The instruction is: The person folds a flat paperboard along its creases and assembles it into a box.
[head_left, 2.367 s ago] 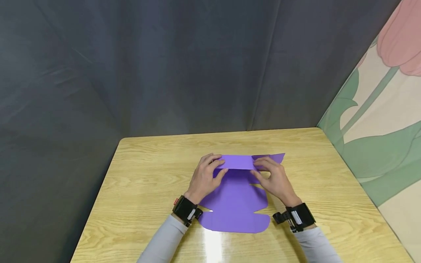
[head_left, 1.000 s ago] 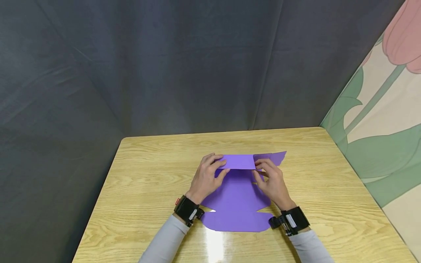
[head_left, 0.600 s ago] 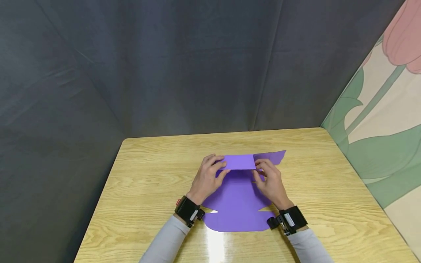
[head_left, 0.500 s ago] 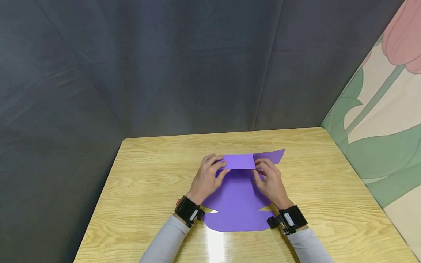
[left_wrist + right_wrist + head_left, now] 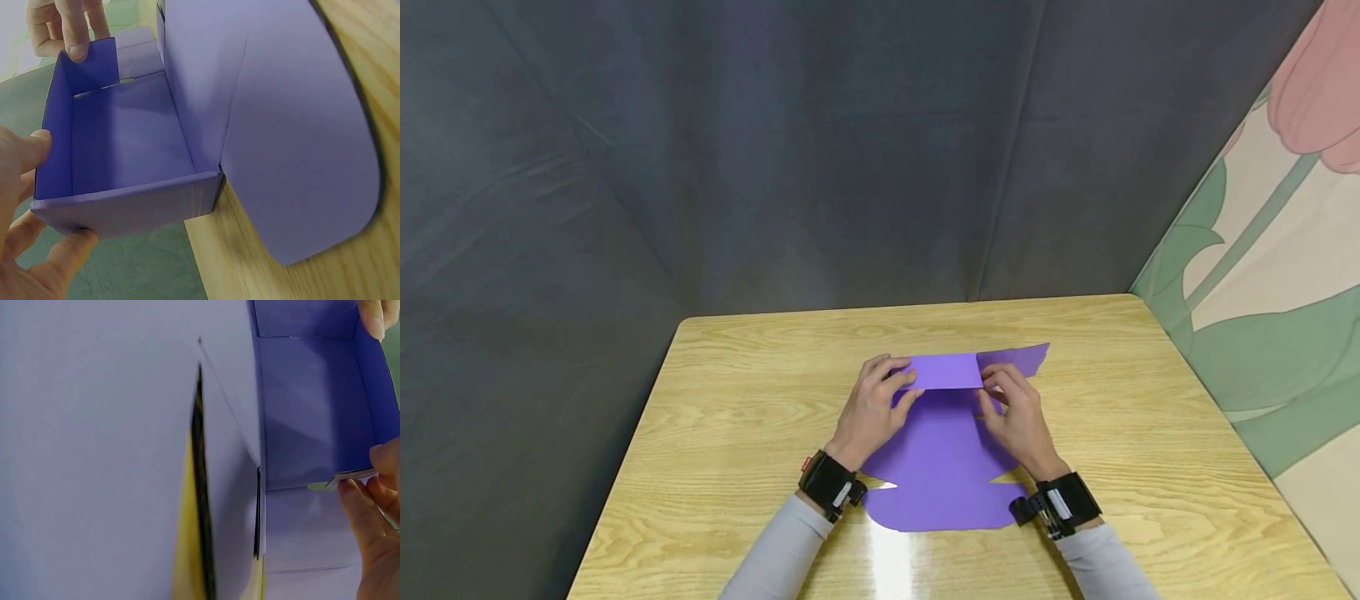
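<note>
A partly folded purple cardboard box point(image 5: 943, 372) stands on the table, its broad lid panel point(image 5: 940, 454) lying toward the person. My left hand point(image 5: 868, 408) grips the box's left corner; in the left wrist view its thumb presses the outside of the folded-up left wall point(image 5: 137, 206). My right hand point(image 5: 1021, 417) pinches a small corner tab point(image 5: 353, 475) at the right end of the front wall, thumb and fingers on opposite faces. Beyond that hand, the right side flap point(image 5: 1030, 360) sticks outward, unfolded. The fingers partly hide both box corners.
The box rests on a light wooden table point(image 5: 745, 400). A dark curtain point(image 5: 850, 167) hangs behind and to the left, and a floral-patterned cloth point(image 5: 1277, 292) borders the right side. Black camera bands point(image 5: 827, 482) are on both wrists.
Since the earliest frame, my right hand has closed in on the corner tab and its wrist has shifted left. My left hand keeps its grip. Little differs over the last half second.
</note>
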{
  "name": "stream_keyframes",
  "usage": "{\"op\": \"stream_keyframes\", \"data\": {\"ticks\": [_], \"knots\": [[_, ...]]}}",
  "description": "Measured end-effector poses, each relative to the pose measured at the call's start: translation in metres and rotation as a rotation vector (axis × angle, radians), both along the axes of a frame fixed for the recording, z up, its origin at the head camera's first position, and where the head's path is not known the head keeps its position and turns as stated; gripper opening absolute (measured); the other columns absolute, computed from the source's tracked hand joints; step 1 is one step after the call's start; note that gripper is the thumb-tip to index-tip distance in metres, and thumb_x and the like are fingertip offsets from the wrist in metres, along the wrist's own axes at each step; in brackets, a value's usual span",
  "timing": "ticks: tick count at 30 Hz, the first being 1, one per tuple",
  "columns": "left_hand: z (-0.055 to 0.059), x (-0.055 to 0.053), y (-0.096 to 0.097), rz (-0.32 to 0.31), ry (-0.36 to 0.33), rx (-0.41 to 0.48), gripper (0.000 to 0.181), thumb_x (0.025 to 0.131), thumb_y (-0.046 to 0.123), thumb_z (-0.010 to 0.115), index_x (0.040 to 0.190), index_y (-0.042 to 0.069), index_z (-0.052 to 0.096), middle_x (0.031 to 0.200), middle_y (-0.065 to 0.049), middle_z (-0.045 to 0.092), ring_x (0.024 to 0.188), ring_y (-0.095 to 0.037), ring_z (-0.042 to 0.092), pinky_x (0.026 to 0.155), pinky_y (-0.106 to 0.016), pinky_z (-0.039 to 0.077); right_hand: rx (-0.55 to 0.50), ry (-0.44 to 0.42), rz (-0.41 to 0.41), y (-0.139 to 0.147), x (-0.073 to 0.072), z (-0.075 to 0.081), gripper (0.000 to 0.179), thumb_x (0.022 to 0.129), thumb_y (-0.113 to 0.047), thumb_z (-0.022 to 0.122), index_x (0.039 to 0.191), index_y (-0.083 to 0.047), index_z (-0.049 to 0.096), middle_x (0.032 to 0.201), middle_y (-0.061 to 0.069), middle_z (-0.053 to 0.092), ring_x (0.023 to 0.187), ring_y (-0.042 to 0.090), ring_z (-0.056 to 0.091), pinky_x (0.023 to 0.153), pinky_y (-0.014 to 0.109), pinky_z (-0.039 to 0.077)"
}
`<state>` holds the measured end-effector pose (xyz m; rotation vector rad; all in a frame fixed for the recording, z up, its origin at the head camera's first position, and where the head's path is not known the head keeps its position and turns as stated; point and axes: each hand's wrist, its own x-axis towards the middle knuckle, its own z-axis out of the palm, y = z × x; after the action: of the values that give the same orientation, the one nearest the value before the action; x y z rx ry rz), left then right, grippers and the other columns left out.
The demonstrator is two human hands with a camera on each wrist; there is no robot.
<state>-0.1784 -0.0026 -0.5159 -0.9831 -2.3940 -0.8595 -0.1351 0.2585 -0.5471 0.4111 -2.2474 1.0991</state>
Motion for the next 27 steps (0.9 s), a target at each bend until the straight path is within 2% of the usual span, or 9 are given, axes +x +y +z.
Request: {"op": "stream_keyframes", "data": {"ticks": [6, 10, 13, 16, 19, 23, 25, 27], "knots": [[0.000, 0.000, 0.001, 0.009, 0.002, 0.000, 0.026, 0.100, 0.025, 0.078, 0.118, 0.007, 0.080, 0.134, -0.010, 0.071, 0.133, -0.038, 0.061, 0.121, -0.042, 0.047, -0.018, -0.033, 0.006, 0.002, 0.001, 0.001, 0.022, 0.084, 0.018, 0.076, 0.092, 0.001, 0.065, 0.113, 0.015, 0.067, 0.105, 0.030, 0.069, 0.093, 0.014, 0.058], [0.000, 0.000, 0.001, 0.007, 0.008, 0.001, 0.025, 0.100, 0.025, 0.078, 0.118, 0.006, 0.080, 0.134, -0.010, 0.071, 0.132, -0.039, 0.062, 0.120, -0.042, 0.048, -0.006, -0.036, -0.001, 0.004, 0.001, 0.001, 0.024, 0.082, 0.014, 0.082, 0.093, -0.001, 0.067, 0.112, 0.013, 0.066, 0.104, 0.026, 0.068, 0.092, 0.011, 0.056], [0.000, 0.000, 0.001, 0.009, 0.004, -0.004, 0.026, 0.101, 0.025, 0.077, 0.118, 0.006, 0.080, 0.134, -0.010, 0.071, 0.132, -0.039, 0.062, 0.121, -0.042, 0.047, -0.009, -0.041, 0.005, 0.005, 0.001, 0.001, 0.024, 0.081, 0.013, 0.084, 0.093, 0.001, 0.068, 0.110, 0.013, 0.066, 0.104, 0.025, 0.068, 0.091, 0.013, 0.058], [0.001, 0.000, 0.001, 0.014, -0.004, -0.007, 0.026, 0.101, 0.026, 0.077, 0.119, 0.007, 0.080, 0.134, -0.010, 0.071, 0.133, -0.038, 0.061, 0.122, -0.041, 0.047, 0.003, -0.052, 0.007, 0.006, 0.002, 0.001, 0.025, 0.081, 0.010, 0.087, 0.097, 0.003, 0.069, 0.109, 0.013, 0.066, 0.104, 0.026, 0.069, 0.089, 0.022, 0.062], [0.001, 0.000, 0.001, 0.019, -0.010, -0.010, 0.026, 0.101, 0.026, 0.077, 0.119, 0.007, 0.080, 0.135, -0.009, 0.071, 0.134, -0.037, 0.061, 0.122, -0.041, 0.046, 0.017, -0.087, 0.003, 0.009, 0.004, 0.001, 0.030, 0.080, 0.007, 0.086, 0.105, 0.003, 0.070, 0.111, 0.013, 0.066, 0.105, 0.029, 0.069, 0.087, 0.039, 0.066], [0.002, 0.001, 0.001, 0.024, -0.015, -0.018, 0.026, 0.101, 0.026, 0.076, 0.118, 0.007, 0.080, 0.135, -0.009, 0.070, 0.135, -0.036, 0.060, 0.122, -0.041, 0.046, -0.026, -0.206, -0.015, 0.013, 0.009, -0.001, 0.037, 0.080, 0.008, 0.081, 0.115, 0.003, 0.069, 0.120, 0.015, 0.064, 0.113, 0.040, 0.068, 0.089, 0.058, 0.064], [0.002, 0.001, 0.001, 0.023, -0.017, -0.018, 0.026, 0.102, 0.026, 0.076, 0.118, 0.007, 0.080, 0.135, -0.009, 0.070, 0.135, -0.036, 0.060, 0.123, -0.041, 0.046, -0.083, -0.281, -0.028, 0.014, 0.011, -0.002, 0.038, 0.082, 0.010, 0.077, 0.118, 0.003, 0.068, 0.124, 0.017, 0.062, 0.117, 0.045, 0.066, 0.093, 0.062, 0.062], [0.003, 0.001, 0.001, 0.020, -0.019, -0.014, 0.026, 0.101, 0.026, 0.076, 0.118, 0.007, 0.080, 0.135, -0.010, 0.070, 0.135, -0.037, 0.060, 0.123, -0.041, 0.046, -0.160, -0.351, -0.043, 0.014, 0.012, -0.002, 0.038, 0.085, 0.012, 0.073, 0.121, 0.005, 0.066, 0.128, 0.020, 0.060, 0.121, 0.049, 0.065, 0.099, 0.061, 0.060]]}}
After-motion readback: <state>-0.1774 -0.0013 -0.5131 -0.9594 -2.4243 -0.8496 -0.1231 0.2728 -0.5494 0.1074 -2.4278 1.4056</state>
